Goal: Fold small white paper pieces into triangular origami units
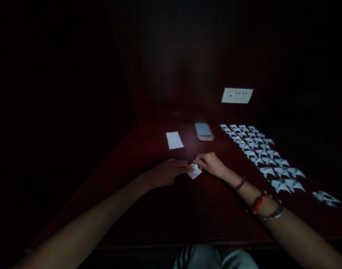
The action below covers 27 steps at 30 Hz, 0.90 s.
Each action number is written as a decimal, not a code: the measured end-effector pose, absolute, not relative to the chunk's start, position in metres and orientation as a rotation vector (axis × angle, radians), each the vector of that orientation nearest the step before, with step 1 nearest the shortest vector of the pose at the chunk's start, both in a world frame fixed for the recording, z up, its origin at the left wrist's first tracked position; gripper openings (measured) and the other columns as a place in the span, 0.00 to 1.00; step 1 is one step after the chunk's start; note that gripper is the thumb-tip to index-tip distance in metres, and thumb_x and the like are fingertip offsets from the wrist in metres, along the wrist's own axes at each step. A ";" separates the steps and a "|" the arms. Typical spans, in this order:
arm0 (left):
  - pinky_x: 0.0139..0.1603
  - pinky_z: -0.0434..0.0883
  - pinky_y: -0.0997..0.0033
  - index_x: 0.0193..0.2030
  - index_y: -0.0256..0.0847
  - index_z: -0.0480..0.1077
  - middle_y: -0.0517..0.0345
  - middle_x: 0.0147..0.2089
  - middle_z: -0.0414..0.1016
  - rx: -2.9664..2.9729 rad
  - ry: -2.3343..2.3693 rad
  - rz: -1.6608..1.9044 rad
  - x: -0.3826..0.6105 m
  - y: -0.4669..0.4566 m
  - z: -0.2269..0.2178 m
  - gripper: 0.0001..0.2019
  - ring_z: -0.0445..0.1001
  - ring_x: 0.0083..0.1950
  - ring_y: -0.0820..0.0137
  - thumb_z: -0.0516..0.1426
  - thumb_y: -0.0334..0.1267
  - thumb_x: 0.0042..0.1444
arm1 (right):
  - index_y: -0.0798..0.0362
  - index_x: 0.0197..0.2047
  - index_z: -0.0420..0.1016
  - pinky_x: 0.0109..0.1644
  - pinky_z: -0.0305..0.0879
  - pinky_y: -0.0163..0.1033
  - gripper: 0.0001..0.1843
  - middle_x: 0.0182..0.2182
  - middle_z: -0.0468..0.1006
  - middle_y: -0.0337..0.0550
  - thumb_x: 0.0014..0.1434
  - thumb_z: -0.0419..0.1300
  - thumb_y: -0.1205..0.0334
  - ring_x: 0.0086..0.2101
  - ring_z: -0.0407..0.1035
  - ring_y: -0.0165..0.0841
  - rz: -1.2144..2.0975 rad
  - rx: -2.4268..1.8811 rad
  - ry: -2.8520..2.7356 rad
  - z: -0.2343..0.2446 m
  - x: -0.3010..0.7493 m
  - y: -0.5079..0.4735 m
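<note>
A small folded square of white paper (195,173) lies on the dark red table (148,149), turned with one corner toward me. From the left, my left hand (172,172) reaches flat over it, its stretched fingers pressing on the paper's left part. My right hand (210,163) is at the upper right edge of the paper, with thumb and fingers pinched together on that edge. What exactly the pinch holds is small, but it meets the folded paper. Farther back lies a stack of white paper sheets (174,140).
A phone (204,131), blurred in the picture, lies behind my hands. Rows of folded white paper figures (264,151) cover the table's right side, with one separate figure (325,198) nearer me. A white wall socket (237,95) is on the back panel.
</note>
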<state>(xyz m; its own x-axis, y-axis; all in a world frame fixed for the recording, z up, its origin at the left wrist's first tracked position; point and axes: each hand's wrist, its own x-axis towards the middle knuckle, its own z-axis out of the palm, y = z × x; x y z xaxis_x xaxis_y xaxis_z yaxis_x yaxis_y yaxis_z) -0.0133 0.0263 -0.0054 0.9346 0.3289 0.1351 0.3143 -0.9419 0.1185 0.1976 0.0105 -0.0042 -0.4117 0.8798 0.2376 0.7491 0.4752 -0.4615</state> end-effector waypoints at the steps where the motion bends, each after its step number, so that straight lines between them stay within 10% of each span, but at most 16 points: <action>1: 0.53 0.53 0.64 0.56 0.50 0.50 0.63 0.58 0.53 2.994 0.496 0.237 -0.013 0.026 -0.005 0.36 0.50 0.58 0.70 0.45 0.14 0.41 | 0.56 0.25 0.69 0.29 0.55 0.29 0.14 0.17 0.70 0.38 0.56 0.48 0.59 0.21 0.64 0.25 0.403 -1.360 -2.270 -0.005 0.197 0.011; 12: 0.52 0.53 0.64 0.56 0.50 0.50 0.64 0.58 0.53 2.975 0.490 0.254 -0.016 0.030 -0.009 0.36 0.50 0.58 0.70 0.45 0.14 0.42 | 0.57 0.34 0.69 0.22 0.56 0.28 0.12 0.21 0.70 0.37 0.51 0.53 0.57 0.17 0.60 0.22 0.832 -1.299 -2.157 -0.004 0.208 0.012; 27: 0.51 0.55 0.66 0.56 0.48 0.50 0.61 0.57 0.55 3.032 0.542 0.245 -0.008 0.021 -0.003 0.31 0.53 0.56 0.70 0.46 0.17 0.46 | 0.57 0.27 0.71 0.27 0.55 0.29 0.09 0.23 0.71 0.39 0.50 0.52 0.62 0.24 0.63 0.25 0.548 -1.420 -2.199 -0.007 0.202 0.016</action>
<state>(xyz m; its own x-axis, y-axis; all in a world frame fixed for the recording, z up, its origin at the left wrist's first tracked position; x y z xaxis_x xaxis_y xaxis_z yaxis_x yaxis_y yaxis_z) -0.0083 0.0206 -0.0034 0.9258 0.3483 0.1466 0.3402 -0.9371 0.0785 0.2019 0.0156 -0.0074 -0.3591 0.9186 0.1647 0.7337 0.3870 -0.5585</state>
